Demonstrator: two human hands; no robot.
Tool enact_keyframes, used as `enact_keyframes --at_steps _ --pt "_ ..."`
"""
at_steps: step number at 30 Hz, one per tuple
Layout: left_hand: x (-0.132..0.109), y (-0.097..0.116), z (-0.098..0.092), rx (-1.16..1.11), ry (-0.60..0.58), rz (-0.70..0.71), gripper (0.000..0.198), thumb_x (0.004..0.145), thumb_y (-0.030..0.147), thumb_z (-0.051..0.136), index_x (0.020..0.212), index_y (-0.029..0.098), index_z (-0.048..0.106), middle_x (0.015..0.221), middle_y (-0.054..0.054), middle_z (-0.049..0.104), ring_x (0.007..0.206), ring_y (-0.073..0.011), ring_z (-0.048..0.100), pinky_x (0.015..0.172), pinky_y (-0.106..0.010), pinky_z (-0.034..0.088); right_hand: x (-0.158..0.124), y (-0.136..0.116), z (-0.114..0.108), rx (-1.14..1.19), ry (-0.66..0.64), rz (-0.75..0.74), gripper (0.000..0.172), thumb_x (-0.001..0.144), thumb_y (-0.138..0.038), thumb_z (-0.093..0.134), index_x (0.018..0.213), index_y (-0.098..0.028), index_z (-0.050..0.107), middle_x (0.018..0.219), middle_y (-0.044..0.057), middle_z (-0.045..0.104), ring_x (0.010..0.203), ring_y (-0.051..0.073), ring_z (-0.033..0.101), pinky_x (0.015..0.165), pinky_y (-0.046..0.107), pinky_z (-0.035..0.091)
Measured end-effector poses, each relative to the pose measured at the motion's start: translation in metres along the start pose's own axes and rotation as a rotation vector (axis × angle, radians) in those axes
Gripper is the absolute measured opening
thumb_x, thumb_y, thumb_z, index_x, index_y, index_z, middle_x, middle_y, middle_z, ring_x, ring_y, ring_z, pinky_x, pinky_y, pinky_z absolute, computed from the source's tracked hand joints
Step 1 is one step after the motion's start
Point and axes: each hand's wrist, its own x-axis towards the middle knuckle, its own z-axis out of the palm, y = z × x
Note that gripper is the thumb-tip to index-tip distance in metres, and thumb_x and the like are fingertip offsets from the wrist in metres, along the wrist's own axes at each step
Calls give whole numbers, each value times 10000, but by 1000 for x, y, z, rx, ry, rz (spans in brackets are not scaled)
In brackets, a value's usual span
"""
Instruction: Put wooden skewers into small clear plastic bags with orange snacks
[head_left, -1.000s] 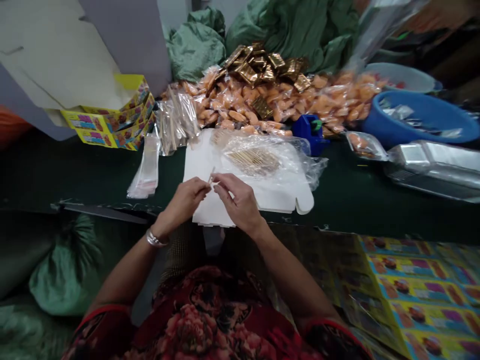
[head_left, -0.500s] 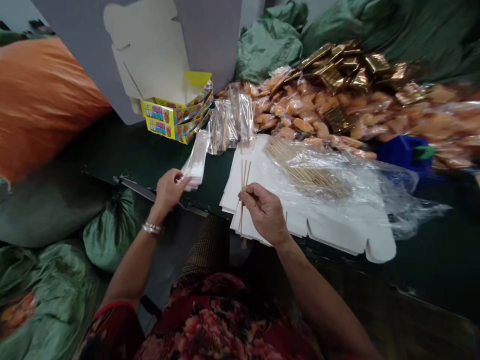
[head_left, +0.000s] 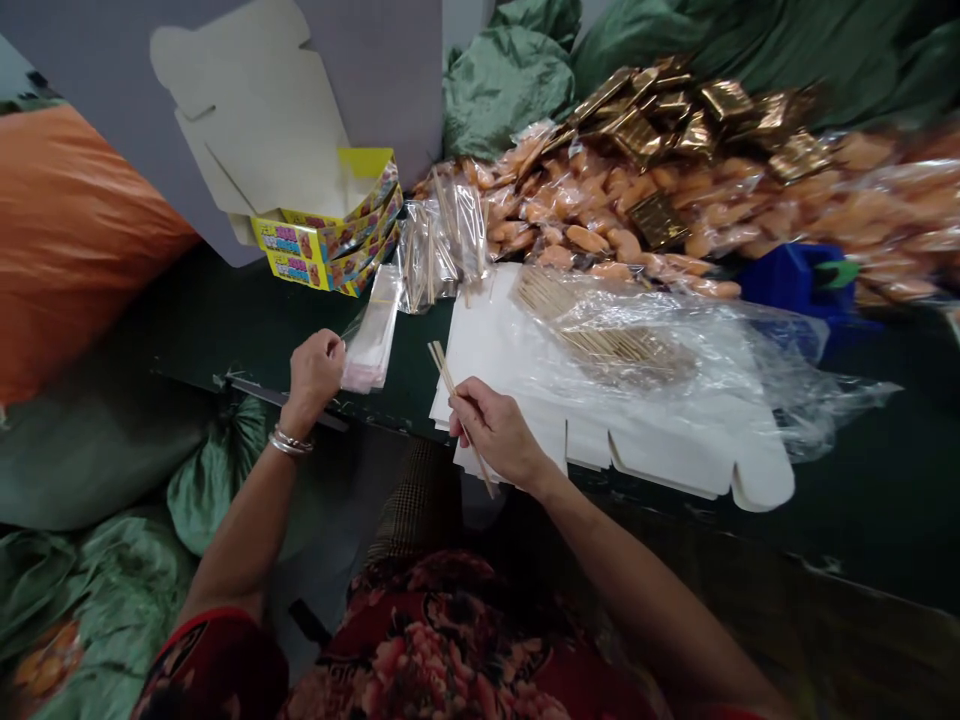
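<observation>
My left hand (head_left: 316, 372) is closed, its fingers curled at the left edge of a stack of clear plastic bags (head_left: 375, 335). A thin see-through bag edge shows at the fingertips, partly hidden by the hand. In my right hand (head_left: 491, 430) a few thin wooden sticks (head_left: 442, 367) are pinched between thumb and fingers, tilted with their upper ends to the left. That hand is over the near left corner of white cardboard sheets (head_left: 487, 320). More wooden sticks (head_left: 619, 343) lie on the cardboard in a clear plastic wrapper (head_left: 720, 350).
Behind the bags stand nested yellow printed boxes (head_left: 300, 265) and small bags of sticks (head_left: 431, 255). Orange packaged pieces (head_left: 585, 240) and gold foil packets (head_left: 724, 100) are heaped at the back. A blue holder (head_left: 784, 280) is at right; an orange sack (head_left: 82, 230) bulges at left.
My left hand has drawn left, away from the middle of the bag stack. My right hand has tilted the sticks from upright to leaning left. The whole view has shifted slightly.
</observation>
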Motion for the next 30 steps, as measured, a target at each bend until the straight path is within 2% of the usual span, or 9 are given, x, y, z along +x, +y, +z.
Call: enact_keyframes --at_steps 3,6,10,14,16,20,24,27,30 --pt "-3 -1 5 -432 -168 -273 146 725 152 612 842 160 526 698 -17 572 586 -118 533 533 -214 409 6 3 2 -104 -3 -37 147 915 -239 462 780 -189 494 551 -50 535 474 82 490 534 203 384" --pt "-9 -3 7 -550 -320 -366 237 689 138 657 896 123 543 660 -12 571 508 -76 502 479 -179 407 20 1 8 -211 -34 -81 152 924 -241 463 840 -176 572 564 -44 527 509 91 493 567 212 374" --pt "-13 -2 5 -672 -464 -438 229 639 97 718 833 68 601 627 -36 577 494 -60 508 440 -144 399 53 -9 26 -386 -159 -113 238 951 -210 424 907 -160 653 628 -11 585 555 103 512 605 218 364" --pt "-14 0 4 -751 -434 -448 242 630 34 707 855 66 623 567 -18 566 465 -62 508 425 -145 407 82 -14 37 -630 -350 -142 277 949 -156 422 936 -166 698 766 21 668 671 114 567 635 211 351" --pt "-15 0 5 -790 -396 -450 279 633 9 694 897 63 623 559 -7 560 457 -59 503 415 -142 399 90 -12 36 -707 -389 -131 282 942 -153 429 932 -167 710 830 35 690 718 124 587 641 215 351" --pt "-19 0 7 -863 -357 -453 284 657 -12 667 929 46 608 558 0 550 455 -55 498 402 -135 379 93 -5 32 -800 -384 -90 305 940 -165 413 932 -174 718 881 59 708 757 151 615 652 237 365" --pt "-25 3 12 -899 -361 -459 323 683 -12 648 996 44 590 582 -7 569 459 -59 515 424 -146 422 99 -2 42 -921 -325 -35 278 902 -141 439 938 -144 715 899 128 709 797 221 648 644 278 395" --pt "-27 4 17 -904 -327 -465 365 695 -12 632 1050 48 567 599 -14 589 467 -66 537 435 -147 449 108 -8 54 -986 -285 -22 270 846 -81 471 972 -108 709 906 173 704 838 267 663 653 302 428" --pt "-27 2 20 -904 -293 -446 334 696 -3 629 1015 70 561 579 4 585 461 -64 539 437 -144 462 112 -20 60 -1015 -278 -36 266 833 -79 486 975 -94 711 909 196 701 864 291 667 664 320 453"
